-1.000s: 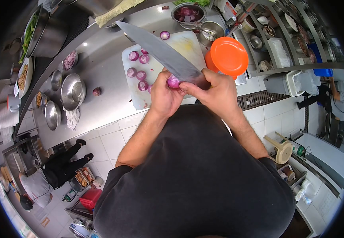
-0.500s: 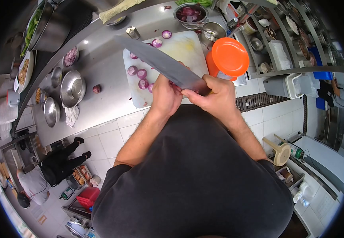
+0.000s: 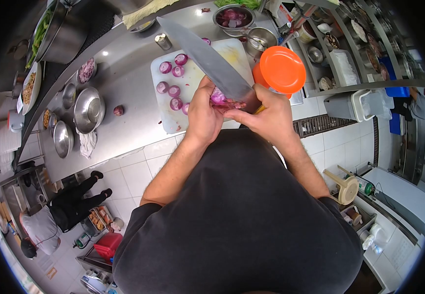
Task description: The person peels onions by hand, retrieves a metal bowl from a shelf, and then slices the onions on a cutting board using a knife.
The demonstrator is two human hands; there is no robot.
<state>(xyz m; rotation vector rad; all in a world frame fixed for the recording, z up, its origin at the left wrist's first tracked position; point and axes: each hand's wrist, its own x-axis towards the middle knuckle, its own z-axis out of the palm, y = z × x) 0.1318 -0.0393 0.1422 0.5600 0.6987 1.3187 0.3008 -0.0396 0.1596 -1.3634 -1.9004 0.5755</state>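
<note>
My left hand (image 3: pixel 204 113) is closed around a red onion (image 3: pixel 218 96) just past the near edge of the white cutting board (image 3: pixel 175 128). A strip of loose skin hangs from the onion. My right hand (image 3: pixel 270 111) grips the large knife (image 3: pixel 212 61) near its heel, with the blade pointing up and left over the board. The right thumb reaches to the onion skin. Several peeled purple onions (image 3: pixel 162 87) lie on the board's left part. A whole unpeeled onion (image 3: pixel 119 110) sits on the steel counter (image 3: pixel 129 88).
An orange container (image 3: pixel 283 70) stands right of the board. Behind it are a steel pot (image 3: pixel 261 39) and a bowl of onions (image 3: pixel 233 18). A small can (image 3: pixel 163 41) is beyond the board. Metal bowls (image 3: pixel 90 110) stand left. A person (image 3: pixel 58 215) is at lower left.
The knife has turned to a steeper angle, its tip farther from me. The onion and loose skin between my hands now show more clearly. More onions on the board are uncovered.
</note>
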